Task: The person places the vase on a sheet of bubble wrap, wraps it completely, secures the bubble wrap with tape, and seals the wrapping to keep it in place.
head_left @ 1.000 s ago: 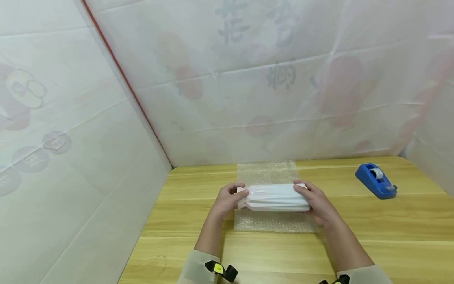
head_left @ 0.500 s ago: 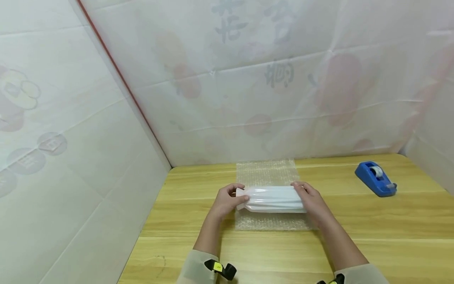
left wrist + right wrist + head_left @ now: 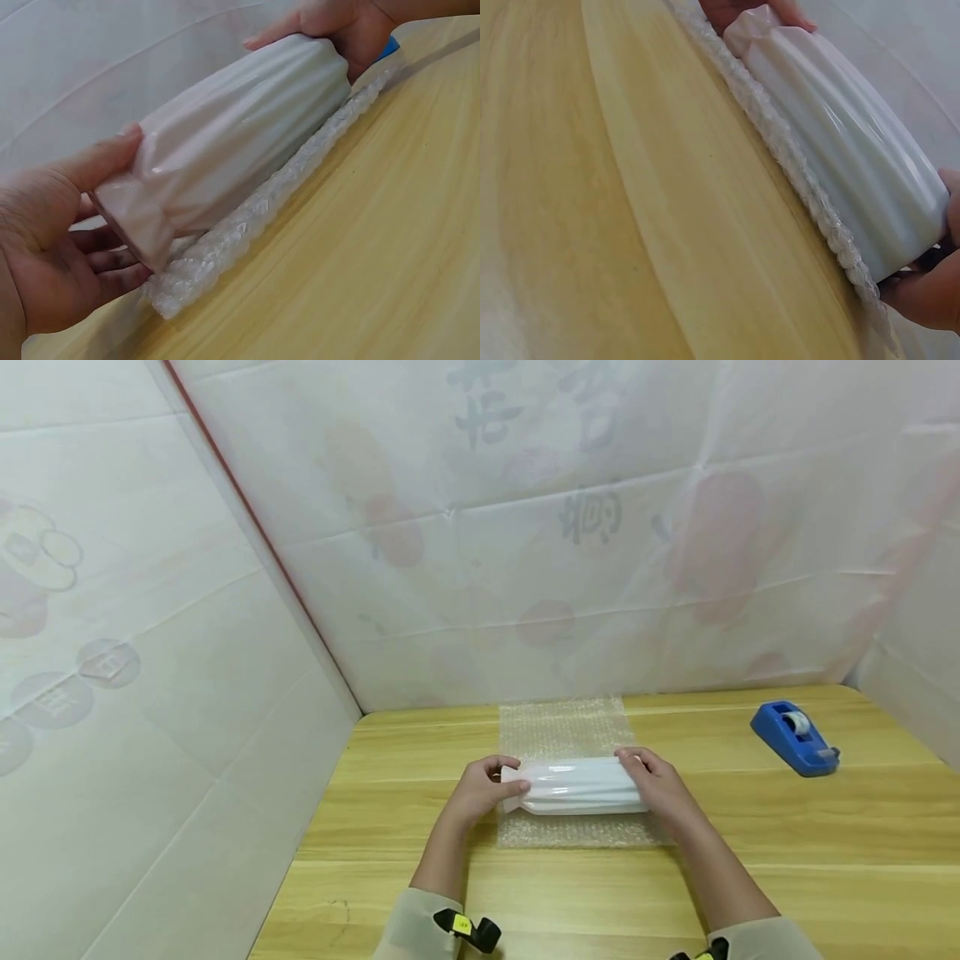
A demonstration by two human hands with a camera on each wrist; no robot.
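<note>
A glossy, ribbed vase (image 3: 581,787) lies on its side over a sheet of bubble wrap (image 3: 562,727). Its colour fades from pale pink at the neck to bluish white at the base. My left hand (image 3: 478,789) holds the flared neck, thumb on top and fingers beneath, as the left wrist view shows on the vase (image 3: 247,120). At the other end my right hand (image 3: 663,787) grips the base; in the right wrist view only part of that hand (image 3: 930,292) shows. Whether the vase's underside touches the wrap is hard to tell.
A blue tape dispenser (image 3: 797,739) with a roll in it stands at the right rear of the wooden table (image 3: 570,902). Printed white sheeting (image 3: 480,568) rises behind the table and along its left side.
The vase has come slightly down and nearer in the head view, held by both hands. My right hand has shifted its hold at the base, its fingers now further over it.
</note>
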